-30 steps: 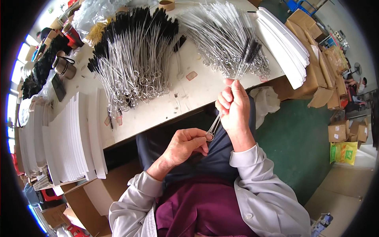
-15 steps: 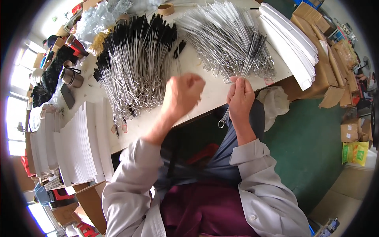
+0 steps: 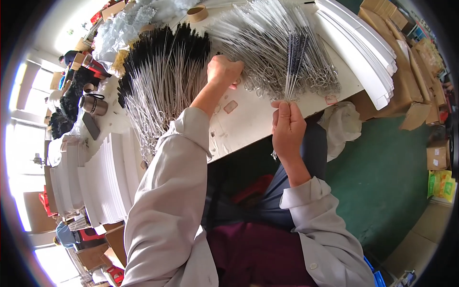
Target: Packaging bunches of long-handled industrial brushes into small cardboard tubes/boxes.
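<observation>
From afar, I am looking down through the head camera at a white tabletop (image 3: pixel 239 129). The right hand (image 3: pixel 288 129) is grasping a slim bundle of black-bristled, silver-wire brushes (image 3: pixel 296 52) at the table's near edge, bristles pointing away, over a heap of clear-bristled wire brushes with ring ends (image 3: pixel 253 43). The left hand (image 3: pixel 224 71) is hovering, fingers curled, between that heap and a dense pile of black-bristled wire brushes (image 3: pixel 167 71) — whether it is pinching anything, I cannot tell.

I am judging that a slackening right grip could let wires slide out — the bundle would be mixing with the clear heap. Rings could also be snagging on neighbours if one brush were pulled sharply.

As for writing, a yellow-and-green packet (image 3: pixel 441 185) at far right is showing print, and a brown cardboard carton (image 3: pixel 437 153) small marks; both are too small to make out.
</observation>
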Available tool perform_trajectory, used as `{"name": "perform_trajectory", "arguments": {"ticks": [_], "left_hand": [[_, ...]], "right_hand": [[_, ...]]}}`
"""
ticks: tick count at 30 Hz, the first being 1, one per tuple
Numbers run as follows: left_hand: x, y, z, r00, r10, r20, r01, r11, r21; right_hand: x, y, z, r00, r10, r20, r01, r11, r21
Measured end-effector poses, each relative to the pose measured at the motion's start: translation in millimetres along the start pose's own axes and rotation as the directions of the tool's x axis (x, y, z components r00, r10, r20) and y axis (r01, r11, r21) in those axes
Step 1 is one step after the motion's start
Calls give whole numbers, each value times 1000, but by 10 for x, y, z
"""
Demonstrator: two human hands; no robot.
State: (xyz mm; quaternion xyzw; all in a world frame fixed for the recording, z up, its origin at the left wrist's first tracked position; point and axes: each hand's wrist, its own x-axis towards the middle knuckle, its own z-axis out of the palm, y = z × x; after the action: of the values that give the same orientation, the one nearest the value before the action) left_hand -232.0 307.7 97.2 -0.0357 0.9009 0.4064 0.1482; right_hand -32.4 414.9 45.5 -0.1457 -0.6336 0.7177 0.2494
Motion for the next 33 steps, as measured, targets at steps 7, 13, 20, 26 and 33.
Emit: {"name": "perform_trajectory", "arguments": {"ticks": [7, 13, 20, 26, 33], "left_hand": [[-50, -2, -122, 1000, -6, 7, 7, 978, -206], [85, -23, -141, 978, -85, 190, 154, 909, -387], [111, -84, -115, 954, 14, 298, 119, 897, -425], [-127, 73, -53, 966, 53, 253, 45, 929, -366], [-510, -52, -97, 977, 47, 210, 42, 917, -397]], "right_hand": [[60, -42, -49, 994, 62, 92, -71, 993, 99], [287, -245, 85, 974, 48, 223, -71, 993, 96], [932, -343, 378, 927, -87, 364, 188, 949, -253], [1369, -3, 495, 901, -109, 420, 306, 846, -436], [1458, -36, 547, 927, -50, 371, 237, 846, -477]]}}
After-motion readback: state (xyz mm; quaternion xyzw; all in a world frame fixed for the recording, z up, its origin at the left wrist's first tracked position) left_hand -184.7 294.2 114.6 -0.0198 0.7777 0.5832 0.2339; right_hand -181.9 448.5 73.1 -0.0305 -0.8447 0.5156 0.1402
